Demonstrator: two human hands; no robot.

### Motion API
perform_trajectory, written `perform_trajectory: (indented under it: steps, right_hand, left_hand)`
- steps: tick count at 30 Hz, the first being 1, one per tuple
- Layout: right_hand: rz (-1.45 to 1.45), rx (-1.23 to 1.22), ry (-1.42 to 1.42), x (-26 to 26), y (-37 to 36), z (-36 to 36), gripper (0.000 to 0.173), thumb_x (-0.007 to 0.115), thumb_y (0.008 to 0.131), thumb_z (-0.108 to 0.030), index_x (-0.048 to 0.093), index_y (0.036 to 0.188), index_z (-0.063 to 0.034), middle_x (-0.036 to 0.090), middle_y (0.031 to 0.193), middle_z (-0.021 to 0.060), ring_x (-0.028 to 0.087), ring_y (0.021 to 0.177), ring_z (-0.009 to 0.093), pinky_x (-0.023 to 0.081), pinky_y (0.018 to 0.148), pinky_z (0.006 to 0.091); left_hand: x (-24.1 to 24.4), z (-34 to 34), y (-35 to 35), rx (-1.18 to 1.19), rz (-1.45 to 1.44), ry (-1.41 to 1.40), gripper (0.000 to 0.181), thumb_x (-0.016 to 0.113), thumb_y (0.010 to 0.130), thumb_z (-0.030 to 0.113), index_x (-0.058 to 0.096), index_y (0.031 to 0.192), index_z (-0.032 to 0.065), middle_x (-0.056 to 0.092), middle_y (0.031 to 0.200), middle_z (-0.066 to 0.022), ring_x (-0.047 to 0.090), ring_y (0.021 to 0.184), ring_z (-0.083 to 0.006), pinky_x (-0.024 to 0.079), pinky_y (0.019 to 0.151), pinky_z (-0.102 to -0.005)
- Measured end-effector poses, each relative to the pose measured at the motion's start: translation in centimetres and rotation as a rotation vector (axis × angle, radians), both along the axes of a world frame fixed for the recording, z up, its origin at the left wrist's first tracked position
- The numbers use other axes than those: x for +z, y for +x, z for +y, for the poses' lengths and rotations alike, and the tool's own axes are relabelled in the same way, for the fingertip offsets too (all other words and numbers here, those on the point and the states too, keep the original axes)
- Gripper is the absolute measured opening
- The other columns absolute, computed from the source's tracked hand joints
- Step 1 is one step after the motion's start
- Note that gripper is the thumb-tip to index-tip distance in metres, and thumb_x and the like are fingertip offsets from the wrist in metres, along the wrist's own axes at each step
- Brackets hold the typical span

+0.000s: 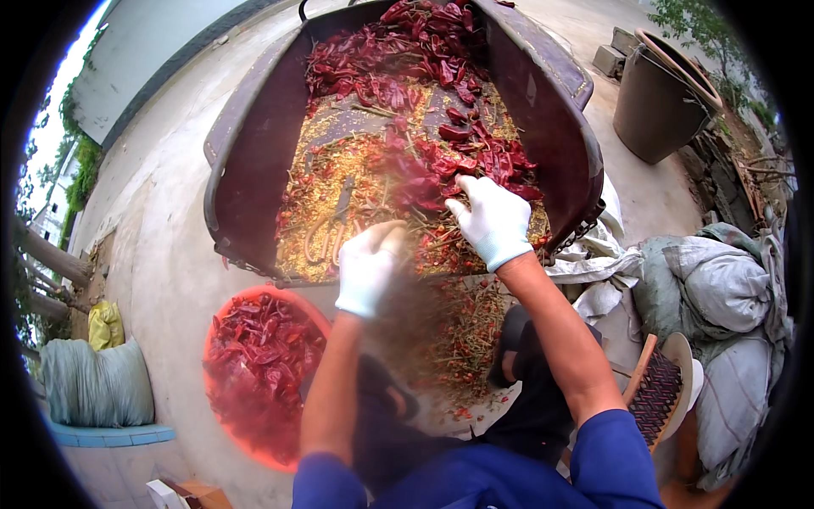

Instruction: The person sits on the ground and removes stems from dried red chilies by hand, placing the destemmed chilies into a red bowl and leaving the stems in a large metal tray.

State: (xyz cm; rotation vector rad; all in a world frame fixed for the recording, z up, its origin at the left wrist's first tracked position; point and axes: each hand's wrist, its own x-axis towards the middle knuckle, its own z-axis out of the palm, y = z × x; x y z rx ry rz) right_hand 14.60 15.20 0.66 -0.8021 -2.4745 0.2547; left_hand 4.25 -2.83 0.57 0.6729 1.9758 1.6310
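Observation:
My right hand (495, 219), in a white knit glove, reaches over dried red chili peppers (502, 159) at the near right of a metal cargo bed (540, 95). Its thumb and forefinger are apart at the edge of the peppers, with nothing plainly between them. My left hand (371, 267), gloved alike, is blurred above the bed's near edge with its fingers curled; whether it holds anything is unclear. Just left of it, scissors (337, 219) lie on yellow chili seeds (337, 162). A blurred cluster of red peppers (413, 172) shows ahead of my hands.
An orange-red basin (215, 407) of dried peppers stands at lower left. Stems and scraps (474, 337) are piled on the ground between my feet. To the right are a tall bucket (655, 102), stuffed sacks (718, 280) and a woven-seat chair (658, 394). A full sack (98, 382) sits far left.

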Motion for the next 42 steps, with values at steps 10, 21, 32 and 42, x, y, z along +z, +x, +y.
perform_trajectory:
  steps: [10,21,32,42]
  right_hand:
    - [-0.027,0.07,0.06,-3.1,-3.2,2.7,0.017,0.071,0.088,-0.032,0.067,0.091,-0.0159,0.068,0.08,0.0074,0.069,0.075,0.032,0.053,0.063,0.0461]
    - [0.002,0.083,0.029,-2.6,-3.7,2.3,0.014,0.068,0.091,-0.029,0.066,0.089,-0.0147,0.068,0.078,0.0077,0.069,0.075,0.031,0.052,0.063,0.0455]
    - [0.248,0.409,0.104,0.0,-1.3,-2.5,0.007,0.07,0.088,-0.019,0.066,0.088,-0.0135,0.064,0.074,0.0077,0.066,0.066,0.026,0.051,0.058,0.037]
    - [0.313,0.431,-0.237,0.3,-1.1,-3.7,0.017,0.073,0.087,-0.016,0.072,0.102,-0.0101,0.07,0.084,0.0091,0.07,0.076,0.027,0.055,0.067,0.0356]
  left_hand:
    - [-1.4,1.0,-0.7,-0.001,0.258,-0.048,0.023,0.066,0.098,0.012,0.073,0.116,-0.0001,0.076,0.096,-0.005,0.066,0.08,-0.0072,0.053,0.07,-0.0227]
    - [-2.0,2.2,-0.7,0.038,0.498,0.03,0.019,0.071,0.093,0.007,0.074,0.11,-0.0003,0.076,0.095,-0.009,0.068,0.082,-0.0109,0.054,0.076,-0.026]
    - [-1.8,2.5,-1.8,-0.12,0.958,-0.095,0.042,0.08,0.074,0.012,0.07,0.115,0.0091,0.07,0.102,-0.009,0.068,0.092,-0.0277,0.054,0.076,-0.0383]
    - [-2.1,1.6,-1.6,-0.077,0.617,-0.044,0.034,0.078,0.083,0.018,0.07,0.114,0.0038,0.072,0.098,-0.014,0.072,0.087,-0.0253,0.056,0.079,-0.0349]
